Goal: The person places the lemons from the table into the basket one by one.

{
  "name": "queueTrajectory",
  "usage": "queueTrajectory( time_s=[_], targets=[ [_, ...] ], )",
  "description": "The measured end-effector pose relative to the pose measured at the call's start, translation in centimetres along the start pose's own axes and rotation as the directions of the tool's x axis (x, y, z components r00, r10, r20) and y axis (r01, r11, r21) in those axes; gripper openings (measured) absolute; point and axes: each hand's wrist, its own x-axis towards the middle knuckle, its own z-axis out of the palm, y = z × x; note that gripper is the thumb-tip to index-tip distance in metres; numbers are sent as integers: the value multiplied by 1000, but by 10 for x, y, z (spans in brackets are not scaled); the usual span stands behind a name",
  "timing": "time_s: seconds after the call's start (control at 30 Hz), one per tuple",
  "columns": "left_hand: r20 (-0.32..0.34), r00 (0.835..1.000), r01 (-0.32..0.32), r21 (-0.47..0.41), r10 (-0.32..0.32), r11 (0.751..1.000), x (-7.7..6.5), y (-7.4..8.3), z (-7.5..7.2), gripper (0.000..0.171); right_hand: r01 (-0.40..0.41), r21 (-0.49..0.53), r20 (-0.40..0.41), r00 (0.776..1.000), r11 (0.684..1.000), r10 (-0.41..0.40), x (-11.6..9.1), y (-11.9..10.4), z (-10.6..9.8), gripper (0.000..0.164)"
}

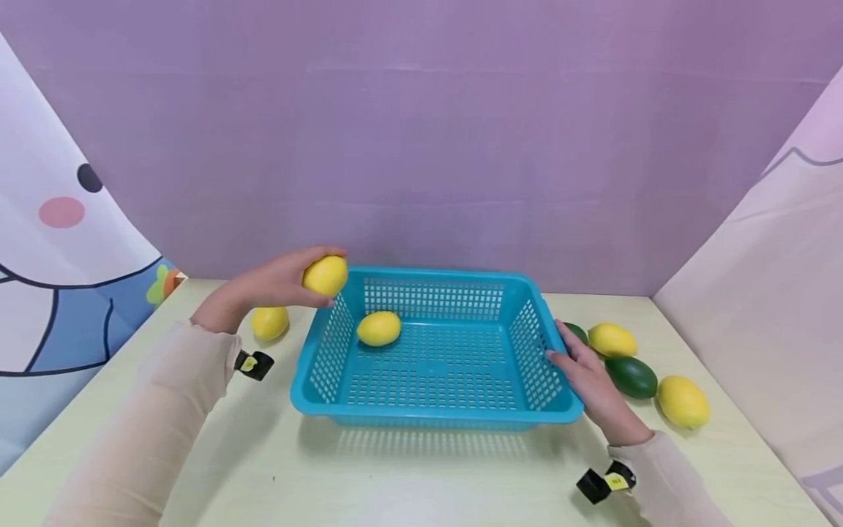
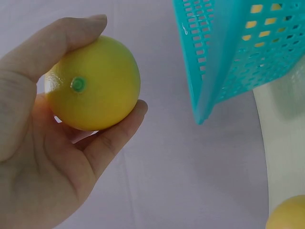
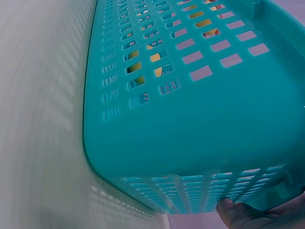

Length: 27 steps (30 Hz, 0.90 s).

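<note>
My left hand (image 1: 290,280) holds a yellow lemon (image 1: 326,276) between thumb and fingers, above the left rim of a blue plastic basket (image 1: 435,419). The left wrist view shows the lemon's round end with a green stem spot (image 2: 78,84). Inside the basket, toward the left, lies a second lemon (image 1: 379,329). With thumb and fingers, my right hand (image 1: 588,377) grips the basket's right rim. Part of that hand (image 3: 245,215) shows at the lower right corner of the right wrist view, against the basket wall.
Another lemon (image 1: 269,323) lies on the table (image 1: 395,483) left of the basket, below the left wrist. To the right lie a lemon (image 1: 612,339), a dark green fruit (image 1: 632,377), another lemon (image 1: 683,402) and a partly hidden green fruit (image 1: 577,333). A purple cloth (image 1: 421,146) hangs behind.
</note>
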Motion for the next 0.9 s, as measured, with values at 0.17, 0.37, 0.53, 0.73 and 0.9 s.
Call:
queueTrajectory(
  time_s=[0.17, 0.37, 0.53, 0.73, 0.9],
  targets=[
    [12, 1000, -19, -9, 19, 1000, 5, 4, -1, 70, 1, -1, -5, 1000, 1000, -1, 0, 0, -1, 64],
    [22, 999, -23, -10, 24, 1000, 9, 7, 0, 71, -3, -9, -7, 1000, 1000, 3, 0, 0, -2, 65],
    [32, 999, -24, -8, 24, 1000, 14, 11, 2, 71, -8, -13, -6, 1000, 1000, 8, 0, 0, -2, 65],
    [36, 998, -49, -3, 49, 999, 21, 17, 3, 69, -3, -16, -7, 1000, 1000, 3, 1, 0, -2, 64],
    [44, 997, -58, -9, 59, 998, 27, 23, 4, 69, -3, -15, 0, 1000, 1000, 3, 1, 0, -1, 65]
  ],
)
